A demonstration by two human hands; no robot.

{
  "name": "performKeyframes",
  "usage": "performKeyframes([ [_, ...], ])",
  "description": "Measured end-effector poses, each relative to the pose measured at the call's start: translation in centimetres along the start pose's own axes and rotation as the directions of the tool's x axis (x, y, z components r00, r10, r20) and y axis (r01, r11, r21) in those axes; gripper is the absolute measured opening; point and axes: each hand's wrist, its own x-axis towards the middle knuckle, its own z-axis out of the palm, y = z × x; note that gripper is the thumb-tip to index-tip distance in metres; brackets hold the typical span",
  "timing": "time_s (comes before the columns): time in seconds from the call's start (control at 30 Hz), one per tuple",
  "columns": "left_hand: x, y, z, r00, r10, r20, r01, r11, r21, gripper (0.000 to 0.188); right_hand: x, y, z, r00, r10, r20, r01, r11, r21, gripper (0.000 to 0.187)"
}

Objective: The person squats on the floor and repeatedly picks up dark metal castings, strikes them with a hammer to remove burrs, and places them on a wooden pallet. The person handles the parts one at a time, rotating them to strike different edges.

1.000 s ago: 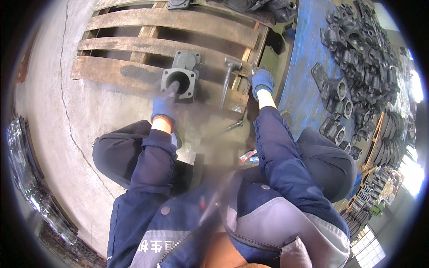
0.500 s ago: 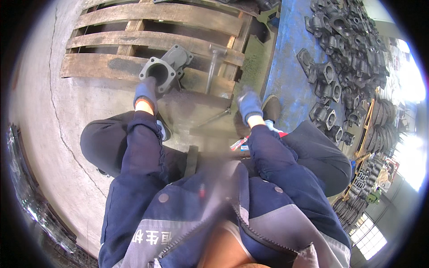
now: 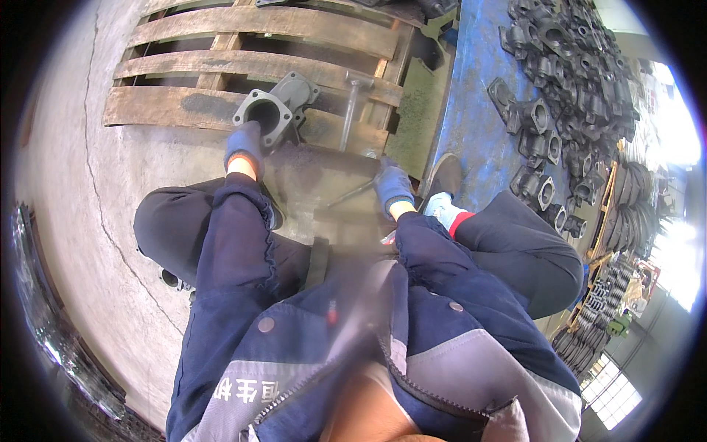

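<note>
A dark grey metal pipe casting (image 3: 294, 94) with a round flanged opening rests at the near edge of the wooden pallet. My left hand (image 3: 244, 141), in a blue glove, is closed on the lower rim of its flange. Lower right of the casting, my right hand (image 3: 393, 186), also gloved in blue, is closed around the right end of a thin rod-shaped tool (image 3: 349, 195). The glove hides that end of the tool. A hammer (image 3: 349, 114) with a metal handle lies on the pallet to the right of the casting.
The slatted wooden pallet (image 3: 169, 107) is in front of me. To the right, a blue surface (image 3: 471, 129) carries a heap of dark castings (image 3: 567, 81). A small casting (image 3: 171, 278) sits by my left leg. My shoe (image 3: 445, 177) is beside the blue surface.
My right hand has moved left and slightly down, onto the end of the rod-shaped tool, and closed there. My left hand stays on the casting's flange.
</note>
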Motion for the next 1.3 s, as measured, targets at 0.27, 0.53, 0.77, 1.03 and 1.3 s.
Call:
performKeyframes([
  [0.27, 0.9, -1.3, 0.2, 0.999, 0.052, -0.012, -0.051, 0.996, 0.072, 0.023, -0.8, -0.5, -0.4, 0.999, -0.05, -0.003, 0.05, 0.998, -0.029, 0.031],
  [0.53, -1.1, 2.1, -1.2, 0.999, -0.038, -0.005, 0.039, 0.988, 0.148, 0.024, -0.6, -0.1, 0.9, 0.996, -0.077, 0.038, 0.079, 0.996, -0.051, 0.03],
  [0.77, -0.9, 2.1, -3.0, 0.979, 0.166, 0.117, -0.196, 0.921, 0.336, 0.011, -0.3, -2.4, 0.6, 0.974, -0.213, 0.077, 0.212, 0.977, 0.023, 0.032],
  [1.03, -2.5, 4.7, -2.7, 0.99, -0.126, -0.058, 0.131, 0.988, 0.085, 0.021, 5.7, -11.2, -4.2, 0.961, -0.259, -0.093, 0.247, 0.662, 0.708, 0.026],
  [1.3, -4.3, 9.3, -3.9, 0.908, -0.417, -0.045, 0.417, 0.909, -0.016, 0.033, 8.4, -15.5, -5.9, 0.959, -0.278, -0.063, 0.284, 0.926, 0.248, 0.041],
])
